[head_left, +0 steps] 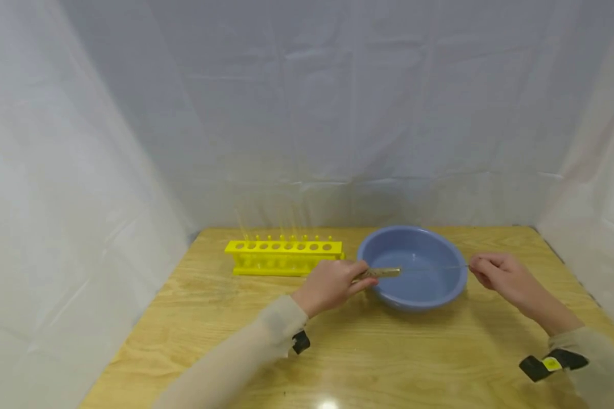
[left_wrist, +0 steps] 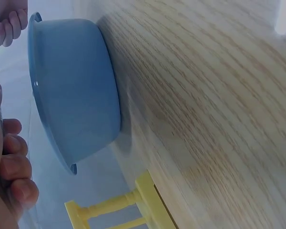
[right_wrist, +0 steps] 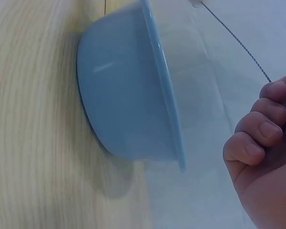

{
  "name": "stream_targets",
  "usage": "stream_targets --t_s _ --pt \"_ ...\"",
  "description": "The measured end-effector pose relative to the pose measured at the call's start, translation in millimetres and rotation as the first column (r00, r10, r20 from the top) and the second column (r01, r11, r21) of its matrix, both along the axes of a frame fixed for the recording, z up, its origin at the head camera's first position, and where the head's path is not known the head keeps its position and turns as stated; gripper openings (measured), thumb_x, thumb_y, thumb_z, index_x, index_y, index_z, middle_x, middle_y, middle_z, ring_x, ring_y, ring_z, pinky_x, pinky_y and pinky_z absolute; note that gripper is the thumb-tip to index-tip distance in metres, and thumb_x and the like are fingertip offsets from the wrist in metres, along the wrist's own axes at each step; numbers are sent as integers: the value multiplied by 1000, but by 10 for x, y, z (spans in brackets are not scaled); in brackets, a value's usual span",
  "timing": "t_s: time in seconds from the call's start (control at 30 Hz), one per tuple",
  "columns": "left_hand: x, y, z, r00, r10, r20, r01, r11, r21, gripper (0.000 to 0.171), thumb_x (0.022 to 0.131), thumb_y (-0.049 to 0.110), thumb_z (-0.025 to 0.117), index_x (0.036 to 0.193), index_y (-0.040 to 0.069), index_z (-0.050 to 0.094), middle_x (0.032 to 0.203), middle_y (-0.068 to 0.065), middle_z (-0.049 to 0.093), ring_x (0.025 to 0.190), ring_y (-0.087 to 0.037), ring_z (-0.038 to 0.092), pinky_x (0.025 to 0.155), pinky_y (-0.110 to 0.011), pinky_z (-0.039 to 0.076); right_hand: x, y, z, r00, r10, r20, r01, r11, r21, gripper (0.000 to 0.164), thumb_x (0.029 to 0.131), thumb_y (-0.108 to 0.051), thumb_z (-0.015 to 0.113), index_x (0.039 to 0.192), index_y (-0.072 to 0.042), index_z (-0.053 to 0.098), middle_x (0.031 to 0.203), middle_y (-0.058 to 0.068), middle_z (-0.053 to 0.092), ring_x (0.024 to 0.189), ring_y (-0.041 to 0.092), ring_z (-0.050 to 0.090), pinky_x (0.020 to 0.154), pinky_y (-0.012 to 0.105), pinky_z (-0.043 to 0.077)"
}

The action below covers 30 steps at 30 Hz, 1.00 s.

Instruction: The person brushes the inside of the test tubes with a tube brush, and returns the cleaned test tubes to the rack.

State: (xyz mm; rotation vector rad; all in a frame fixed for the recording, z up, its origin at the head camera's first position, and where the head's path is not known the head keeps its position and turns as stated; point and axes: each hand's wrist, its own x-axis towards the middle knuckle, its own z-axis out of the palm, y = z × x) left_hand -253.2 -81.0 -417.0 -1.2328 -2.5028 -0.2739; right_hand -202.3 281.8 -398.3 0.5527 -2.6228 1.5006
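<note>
Over the left part of the blue basin, my left hand grips a clear test tube, its mouth turned to the right. My right hand, beyond the basin's right rim, pinches the end of a thin twisted-wire handle, apparently that of a test tube brush. The wire crosses above the basin and runs to the tube's mouth. In the left wrist view, the fingers of my left hand curl round the tube. The right wrist view shows the fingers of my right hand curled in.
A yellow test tube rack stands left of the basin, with several clear tubes upright at its back. Everything stands on a wooden table. White sheeting hangs behind the table and along both sides.
</note>
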Motion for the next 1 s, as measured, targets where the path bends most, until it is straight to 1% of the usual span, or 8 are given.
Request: stream_targets --t_s 0.1,0.27,0.33,0.4,0.53,0.67,0.8,1.0 --pt "6 1 -8 1000 6 -5 -6 1000 0 29 102 50 52 95 23 59 68 14 57 53 2 46 47 -15 34 11 41 15 1000 -12 -14 12 1000 10 46 111 -22 38 71 -1 45 58 7 31 48 22 31 51 32 35" --pt "8 4 -3 1000 2 -4 -2 1000 5 28 102 49 54 99 22 61 77 13 67 55 3 50 48 -14 36 29 123 43 999 -36 -5 37 999 21 46 111 -21 38 71 1 45 58 6 33 49 22 33 52 32 35" --pt "7 -5 -2 1000 0 -2 0 1000 11 27 101 48 55 101 22 63 81 12 70 57 1 54 49 -15 38 37 162 50 999 -48 3 48 999 25 46 111 -23 38 72 2 45 59 6 34 50 22 33 52 31 35" --pt "3 -24 -9 1000 -2 -1 2 1000 24 27 101 47 57 105 22 65 88 10 74 62 -1 62 51 -16 44 48 213 55 998 -55 4 55 998 21 47 111 -24 37 73 2 44 59 6 33 50 23 32 52 32 35" --pt "-23 -70 -42 1000 -2 -17 3 999 51 27 98 44 63 113 22 68 101 7 77 73 -6 71 57 -19 50 72 322 55 999 -50 8 50 999 -22 47 111 -24 37 74 3 43 60 7 33 51 25 29 51 32 35" --pt "-43 -89 -61 999 -16 -34 18 998 66 26 97 42 65 114 22 67 102 6 77 71 -7 71 52 -17 47 76 391 52 1000 -14 3 14 998 -69 39 111 -18 39 83 4 54 63 4 41 55 24 35 52 33 36" --pt "-44 -86 -65 999 -23 -37 25 998 63 25 97 41 65 112 21 67 101 6 78 66 -6 69 49 -14 42 81 429 52 999 28 -26 -29 998 -59 32 110 -13 40 95 4 64 68 1 50 58 21 42 51 33 38" --pt "-31 -73 -50 999 -27 -29 28 999 42 25 99 40 63 111 19 67 101 5 77 64 -4 68 49 -13 41 99 437 60 998 55 -24 -55 998 -24 31 110 -11 40 97 5 64 72 4 54 61 20 47 52 32 39"
